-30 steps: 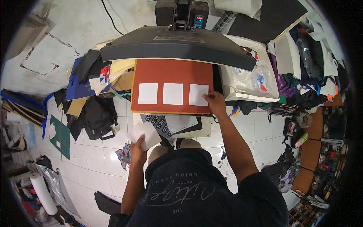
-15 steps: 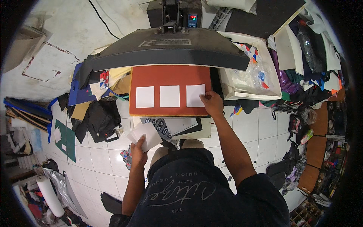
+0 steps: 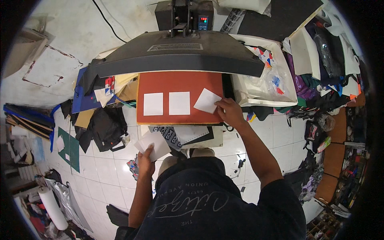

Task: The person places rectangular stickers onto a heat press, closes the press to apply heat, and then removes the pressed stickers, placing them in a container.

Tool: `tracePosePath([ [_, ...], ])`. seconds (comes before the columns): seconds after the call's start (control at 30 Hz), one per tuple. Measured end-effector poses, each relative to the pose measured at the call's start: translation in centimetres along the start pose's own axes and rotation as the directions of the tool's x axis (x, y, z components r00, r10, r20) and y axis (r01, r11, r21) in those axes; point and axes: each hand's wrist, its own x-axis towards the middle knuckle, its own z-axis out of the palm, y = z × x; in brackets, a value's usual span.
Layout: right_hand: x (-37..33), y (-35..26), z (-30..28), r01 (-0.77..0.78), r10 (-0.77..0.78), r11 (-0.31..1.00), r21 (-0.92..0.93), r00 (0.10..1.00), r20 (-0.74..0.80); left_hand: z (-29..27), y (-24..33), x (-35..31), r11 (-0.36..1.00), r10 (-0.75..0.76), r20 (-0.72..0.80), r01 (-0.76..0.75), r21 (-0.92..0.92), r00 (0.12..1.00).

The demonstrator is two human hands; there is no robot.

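Two white paper squares, a left one (image 3: 153, 104) and a middle one (image 3: 179, 103), lie side by side on the red-brown pad (image 3: 180, 82) of a heat press. To their right is a third white square (image 3: 206, 101), turned at an angle to them. My right hand (image 3: 231, 112) pinches its right corner between thumb and fingers; whether the square rests fully on the pad I cannot tell. Nearer my body, below the pad's front edge, my left hand (image 3: 146, 161) grips several pale sheets (image 3: 158, 145) with the thumb on top.
Over the pad's back part juts the dark upper plate (image 3: 180, 60) of the press. A white tray (image 3: 290, 90) with plastic bags stands right of it. A black bag (image 3: 106, 128) lies on the left, and a green cutting mat (image 3: 69, 149) farther left.
The third square has turned from straight to slanted, with my right hand at its corner and shifted slightly right. My left hand stays almost still with its sheets.
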Motion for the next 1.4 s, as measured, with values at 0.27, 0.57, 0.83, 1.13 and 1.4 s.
tracePosePath([
  [0.27, 0.5, -1.2, 1.9, -0.268, 0.281, 0.941, 0.207, 0.959, -0.038, -1.2, -0.7, 0.4, 1.000, -0.014, -0.023, 0.014, 0.005, 1.000],
  [0.57, 1.9, -0.3, 1.1, -0.272, 0.263, 0.950, 0.153, 0.962, 0.079, -2.4, -1.4, 0.6, 1.000, -0.003, -0.035, 0.004, 0.020, 0.999],
  [0.83, 2.1, 0.0, 0.4, -0.177, 0.160, 0.980, 0.087, 0.971, 0.180, -3.3, -2.1, 0.6, 0.998, -0.050, -0.041, 0.052, 0.043, 0.998],
  [1.13, 2.1, -0.1, 1.4, -0.127, 0.123, 0.992, 0.025, 0.986, 0.114, -2.5, -2.3, 0.4, 1.000, -0.020, -0.029, 0.020, 0.015, 0.999],
  [1.4, 2.6, 0.8, 1.0, -0.101, 0.084, 0.992, 0.082, 0.979, 0.184, -1.9, -2.0, 0.5, 0.999, -0.029, -0.037, 0.030, 0.039, 0.999],
])
